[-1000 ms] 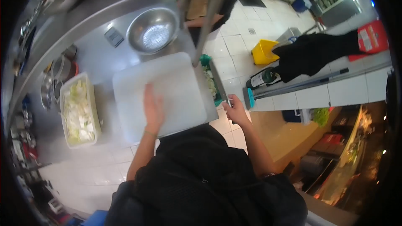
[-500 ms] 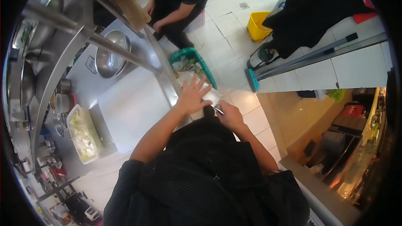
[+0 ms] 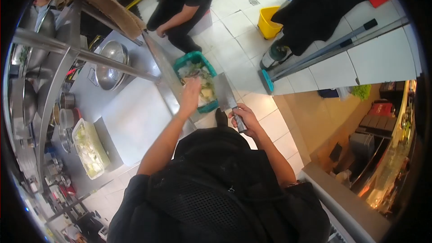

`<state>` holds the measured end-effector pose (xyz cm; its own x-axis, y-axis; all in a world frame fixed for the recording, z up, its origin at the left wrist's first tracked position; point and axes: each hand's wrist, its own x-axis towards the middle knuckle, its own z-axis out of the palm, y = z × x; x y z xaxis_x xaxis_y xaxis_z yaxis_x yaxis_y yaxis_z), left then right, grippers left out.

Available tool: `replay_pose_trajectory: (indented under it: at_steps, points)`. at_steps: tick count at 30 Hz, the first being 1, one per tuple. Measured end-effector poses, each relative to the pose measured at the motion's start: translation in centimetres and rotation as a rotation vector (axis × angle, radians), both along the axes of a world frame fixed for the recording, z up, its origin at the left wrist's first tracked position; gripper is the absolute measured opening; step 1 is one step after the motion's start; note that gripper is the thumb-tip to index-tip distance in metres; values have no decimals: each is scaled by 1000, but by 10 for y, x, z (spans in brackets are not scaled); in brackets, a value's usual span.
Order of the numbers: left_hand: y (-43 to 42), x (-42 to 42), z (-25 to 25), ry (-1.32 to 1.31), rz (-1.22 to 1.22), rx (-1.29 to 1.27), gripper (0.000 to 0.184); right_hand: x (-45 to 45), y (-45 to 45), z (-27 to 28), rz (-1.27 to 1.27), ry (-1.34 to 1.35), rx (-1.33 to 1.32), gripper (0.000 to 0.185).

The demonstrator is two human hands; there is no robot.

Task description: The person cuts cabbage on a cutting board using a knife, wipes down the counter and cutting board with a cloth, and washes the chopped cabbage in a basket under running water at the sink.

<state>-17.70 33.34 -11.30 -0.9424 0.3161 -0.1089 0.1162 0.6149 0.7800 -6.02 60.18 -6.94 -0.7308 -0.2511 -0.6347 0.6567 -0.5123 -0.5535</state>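
My right hand (image 3: 245, 118) is wrapped round the dark handle of a cleaver (image 3: 226, 93), its broad blade pointing up and away beside a teal bin. My left hand (image 3: 191, 95) is held over the near left part of the teal bin (image 3: 212, 107), fingers stretched out and somewhat blurred, with nothing seen in it. Vegetable scraps (image 3: 206, 83) fill the bin, which stands on the floor beyond the counter edge. On the steel counter, to the left of my left hand, lies a white cutting board (image 3: 135, 121). A pale container (image 3: 104, 156) of cut vegetables stands left of the board.
Metal bowls (image 3: 110, 65) sit behind the board, under a steel shelf frame (image 3: 117, 65) with a brown cloth (image 3: 112, 11). A person in black (image 3: 186, 9) is seated or crouching beyond the bin. A yellow bucket (image 3: 269, 23) and a squeegee (image 3: 266, 82) are at the right.
My view has turned toward the bin. My left hand has moved from above the board to the bin. The cleaver has swung from near my left palm to upright, its blade face now showing.
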Motion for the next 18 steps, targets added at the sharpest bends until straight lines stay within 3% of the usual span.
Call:
replay_pose_trajectory:
  at_steps: [1, 3, 5, 8, 10, 12, 14, 16, 17, 18]
  points:
    - [4, 20, 0, 191, -49, -68, 53, -6, -7, -2, -36, -12, -41, 28]
    - [31, 59, 47, 229, -32, -160, 67, -14, -15, 3, -17, 16, -58, 29]
    - [44, 80, 80, 171, -238, -339, 75, -15, -23, 9, 0, 36, -73, 30]
    - [49, 85, 80, 162, -378, -369, 79, -12, -30, 20, 12, 103, -30, 32]
    - [42, 77, 65, 166, -338, -397, 79, -6, -29, 35, 34, 190, 66, 33]
    - [34, 61, 45, -66, -81, -567, 81, -2, -22, 54, 29, 200, 80, 33]
    - [35, 51, 38, -133, 15, -490, 82, -2, -15, 66, 15, 201, 95, 33]
    - [40, 53, 52, 31, 254, 54, 82, -4, -10, 74, 76, 200, 110, 32]
    - [46, 59, 60, 38, 259, 62, 82, -3, -9, 73, 80, 208, 116, 32]
    - [57, 69, 71, 140, 52, -150, 82, -3, -9, 71, 114, 189, 110, 32]
